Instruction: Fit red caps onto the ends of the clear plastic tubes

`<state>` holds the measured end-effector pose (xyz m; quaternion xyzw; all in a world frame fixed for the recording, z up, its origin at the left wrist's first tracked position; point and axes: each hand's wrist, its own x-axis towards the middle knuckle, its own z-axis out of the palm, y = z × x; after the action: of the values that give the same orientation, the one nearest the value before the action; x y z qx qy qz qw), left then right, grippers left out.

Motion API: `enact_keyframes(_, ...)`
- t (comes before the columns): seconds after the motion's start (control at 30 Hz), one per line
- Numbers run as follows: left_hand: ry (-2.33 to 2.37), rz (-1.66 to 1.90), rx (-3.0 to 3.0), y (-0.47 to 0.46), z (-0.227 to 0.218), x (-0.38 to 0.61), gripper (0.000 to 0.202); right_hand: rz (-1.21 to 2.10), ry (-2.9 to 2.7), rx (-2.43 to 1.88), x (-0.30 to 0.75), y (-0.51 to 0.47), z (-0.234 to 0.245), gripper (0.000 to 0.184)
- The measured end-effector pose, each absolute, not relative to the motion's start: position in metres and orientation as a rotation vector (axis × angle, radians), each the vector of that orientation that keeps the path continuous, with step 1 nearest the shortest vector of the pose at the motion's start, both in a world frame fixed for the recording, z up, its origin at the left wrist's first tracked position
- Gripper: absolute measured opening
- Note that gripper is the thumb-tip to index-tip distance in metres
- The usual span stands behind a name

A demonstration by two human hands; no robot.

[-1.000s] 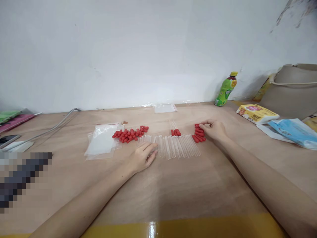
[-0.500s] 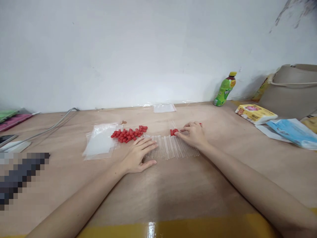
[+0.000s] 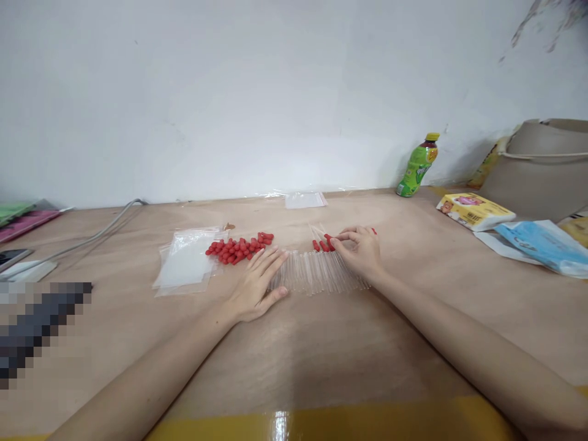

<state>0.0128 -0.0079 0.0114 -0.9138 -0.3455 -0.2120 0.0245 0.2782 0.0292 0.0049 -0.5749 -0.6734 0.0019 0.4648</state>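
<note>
A row of clear, thin glass tubes (image 3: 316, 274) lies side by side between my hands. My left hand (image 3: 257, 285) rests on the left end of the row, fingers stretched and thumb apart, holding nothing. Thumb and fingers of my right hand (image 3: 361, 248) are closed on a red rubber bulb (image 3: 327, 240) just beyond the tubes. A few red bulbs (image 3: 316, 245) there sit on thin clear tubes that point away from me. Another bit of red shows beyond the right knuckles. To the left is a heap of loose red rubber bulbs (image 3: 236, 250).
Clear plastic bags (image 3: 184, 263) lie left of the heap, with another bag (image 3: 305, 200) by the wall. At right stand a green drink bottle (image 3: 417, 166), a yellow tissue pack (image 3: 475, 211), a blue packet (image 3: 544, 245) and a grey-beige bucket (image 3: 533, 168). A cable (image 3: 98, 236) runs at left.
My right fingers have shifted slightly, and the bulb they hold is now tilted. The bulbed tubes beyond the row have fanned to the left. My left hand's fingers have turned to point farther forward.
</note>
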Motion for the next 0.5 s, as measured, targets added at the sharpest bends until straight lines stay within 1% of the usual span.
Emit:
enact_keyframes(0.13, -1.075, -0.81, -2.618, -0.007, 0.008, 0.014, 0.054, 0.006, -1.739, -1.163, 0.28, 0.018, 0.002, 0.017)
enact_keyframes(0.3, -0.965, -0.871, -2.428, -0.012, 0.014, 0.02, 0.057, 0.063, -1.892, -0.953, 0.272, 0.001, -0.001, 0.012)
enact_keyframes(0.37, -0.92, -0.846, -2.378, -0.014, 0.016, 0.022, 0.047, 0.08, -1.944, -0.909, 0.267, -0.005, -0.001, 0.012)
enact_keyframes(0.5, -0.797, -0.826, -2.297, -0.014, 0.015, 0.024, 0.021, 0.092, -2.035, -0.835, 0.26, -0.01, -0.001, 0.01)
